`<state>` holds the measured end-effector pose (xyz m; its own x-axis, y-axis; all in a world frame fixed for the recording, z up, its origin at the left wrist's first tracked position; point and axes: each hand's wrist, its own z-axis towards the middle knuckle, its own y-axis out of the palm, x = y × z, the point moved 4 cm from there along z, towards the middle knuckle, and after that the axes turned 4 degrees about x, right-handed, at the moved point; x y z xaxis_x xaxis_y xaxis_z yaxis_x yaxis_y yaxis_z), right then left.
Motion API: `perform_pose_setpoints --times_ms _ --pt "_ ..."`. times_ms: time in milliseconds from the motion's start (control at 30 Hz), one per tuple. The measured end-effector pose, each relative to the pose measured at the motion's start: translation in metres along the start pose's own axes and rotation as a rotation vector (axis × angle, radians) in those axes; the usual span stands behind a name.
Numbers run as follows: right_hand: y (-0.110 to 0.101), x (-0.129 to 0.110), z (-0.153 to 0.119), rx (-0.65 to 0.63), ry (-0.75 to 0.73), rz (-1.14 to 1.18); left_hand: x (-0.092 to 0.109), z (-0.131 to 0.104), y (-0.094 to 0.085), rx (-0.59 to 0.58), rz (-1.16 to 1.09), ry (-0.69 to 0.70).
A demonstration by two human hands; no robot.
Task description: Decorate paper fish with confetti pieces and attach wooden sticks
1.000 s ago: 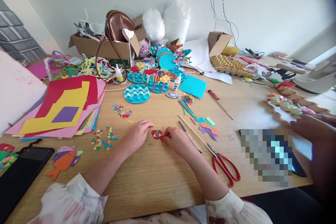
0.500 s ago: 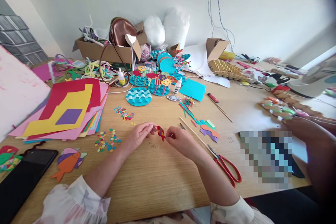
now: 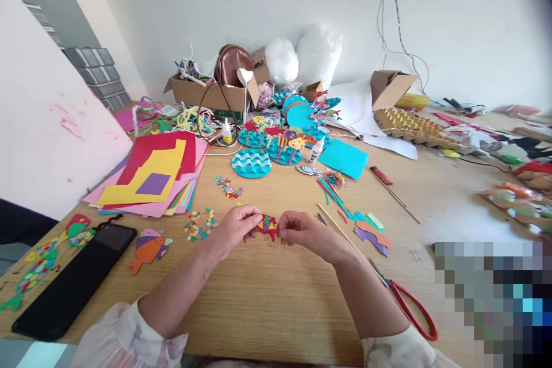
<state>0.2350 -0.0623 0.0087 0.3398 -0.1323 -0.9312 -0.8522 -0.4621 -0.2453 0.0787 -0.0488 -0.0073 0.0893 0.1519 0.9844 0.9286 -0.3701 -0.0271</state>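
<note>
A small red paper fish [image 3: 268,223] with colored pieces on its body is held above the table between my hands. My left hand [image 3: 236,227] pinches its left end between thumb and fingers. At the tail, my right hand [image 3: 305,234] is closed in a pinch, its fingertips against the edge. Behind my hands lie small scattered paper bits [image 3: 228,187], and left of them colored paper dots [image 3: 200,224]. Past my right hand are a wooden stick [image 3: 338,224], wavy paper strips [image 3: 373,237] and red-handled scissors [image 3: 409,305], partly covered by my forearm.
Colored sheets [image 3: 149,175], a black phone [image 3: 75,282] and fish cutouts [image 3: 147,250] lie to the left. Farther back are blue wavy discs [image 3: 252,163], glue bottles [image 3: 315,151], a blue sheet [image 3: 344,158] and a cardboard box [image 3: 207,94]. A utility knife [image 3: 382,176] lies right.
My view has swung left, so everything sits farther right. The fish now shows its decorated side more fully, with my left fingers over its end. The other person's arm has left the view.
</note>
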Motion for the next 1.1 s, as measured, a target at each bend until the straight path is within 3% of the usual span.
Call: perform_pose_setpoints --times_ms 167,433,567,667,800,933,1000,1100 --pt "0.012 0.000 0.011 -0.007 0.031 0.144 0.002 -0.006 -0.014 0.171 0.041 0.023" --pt "0.033 0.000 0.023 -0.056 -0.023 0.167 0.002 -0.020 -0.029 0.251 0.137 0.041" --pt "0.037 0.002 0.025 -0.062 -0.033 0.131 0.006 -0.042 -0.053 0.308 0.172 0.033" --pt "0.036 0.011 0.028 -0.004 -0.059 0.133 0.016 -0.073 -0.091 0.449 0.175 0.014" --pt "0.035 0.028 0.034 0.090 -0.082 0.106 0.027 -0.131 -0.166 0.824 0.178 0.052" --pt "0.037 0.036 0.038 0.127 -0.105 0.025 0.015 -0.186 -0.237 1.072 0.141 0.029" --pt "0.037 0.037 0.039 0.135 -0.119 -0.009 0.003 -0.207 -0.261 1.122 0.126 -0.040" --pt "0.037 0.038 0.040 0.143 -0.118 -0.031 -0.012 -0.230 -0.281 1.181 0.127 -0.101"
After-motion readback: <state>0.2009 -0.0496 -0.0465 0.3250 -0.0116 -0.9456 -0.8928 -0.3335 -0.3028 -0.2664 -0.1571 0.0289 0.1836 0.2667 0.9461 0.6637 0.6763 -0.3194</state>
